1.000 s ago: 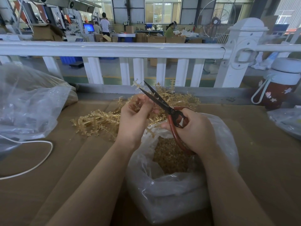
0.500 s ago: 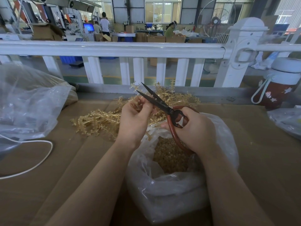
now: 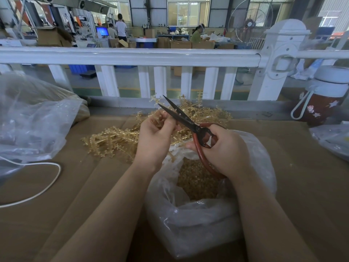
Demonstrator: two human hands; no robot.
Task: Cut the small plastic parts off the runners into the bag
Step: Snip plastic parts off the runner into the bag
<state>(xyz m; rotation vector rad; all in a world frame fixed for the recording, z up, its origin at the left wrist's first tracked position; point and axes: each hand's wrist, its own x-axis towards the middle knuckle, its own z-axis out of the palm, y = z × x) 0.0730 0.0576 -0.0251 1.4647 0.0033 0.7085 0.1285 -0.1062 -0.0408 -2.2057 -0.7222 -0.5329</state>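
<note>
My left hand (image 3: 154,140) pinches a yellowish plastic runner (image 3: 158,118) above the mouth of a clear plastic bag (image 3: 198,222). My right hand (image 3: 224,150) grips the red handles of black-bladed scissors (image 3: 181,115). The blades stand slightly apart beside the runner at my left fingertips. Cut-off small yellow parts (image 3: 196,180) fill the bottom of the bag. A heap of uncut runners (image 3: 113,140) lies on the cardboard behind and left of my hands.
Brown cardboard (image 3: 306,186) covers the table. A large clear bag (image 3: 32,118) and a white cable (image 3: 37,190) lie at the left. A red bottle with a white lid (image 3: 323,99) stands at the right. A white railing (image 3: 132,57) borders the far edge.
The scissors' blades have closed a little and shifted slightly towards the runner in my left hand. Both hands stay over the bag.
</note>
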